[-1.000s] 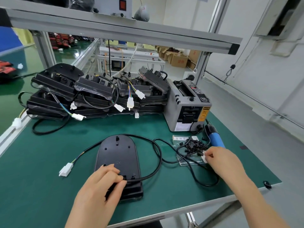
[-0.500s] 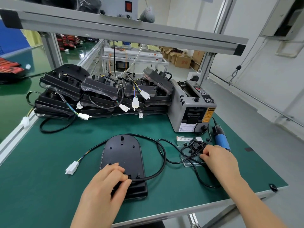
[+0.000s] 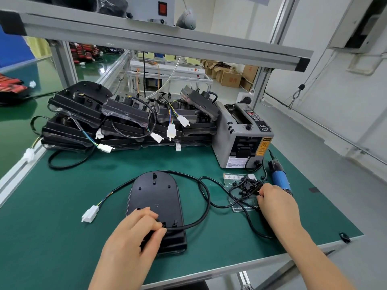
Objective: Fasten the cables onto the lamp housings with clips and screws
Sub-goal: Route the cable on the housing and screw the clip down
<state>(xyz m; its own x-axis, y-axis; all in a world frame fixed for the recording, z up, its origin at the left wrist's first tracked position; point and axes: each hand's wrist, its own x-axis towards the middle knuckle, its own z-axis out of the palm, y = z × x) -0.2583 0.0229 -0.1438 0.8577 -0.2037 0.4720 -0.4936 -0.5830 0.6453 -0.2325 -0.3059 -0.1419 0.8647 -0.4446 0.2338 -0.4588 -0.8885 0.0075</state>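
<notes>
Right hand (image 3: 276, 204) has edged into clips (image 3: 249, 185), grip unclear; left hand (image 3: 134, 237) pinches cable (image 3: 199, 222) on housing (image 3: 155, 195).

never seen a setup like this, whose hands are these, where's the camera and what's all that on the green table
No robot here: these are a person's bare hands, filmed by one camera worn on the head, looking down at a green mat. In front lies a black lamp housing, its cable looping round to a white connector. The left hand pinches the cable onto the housing. The right hand reaches into a pile of black clips beside a blue screwdriver; whether it holds one is hidden. Behind stand more housings and a grey machine.
</notes>
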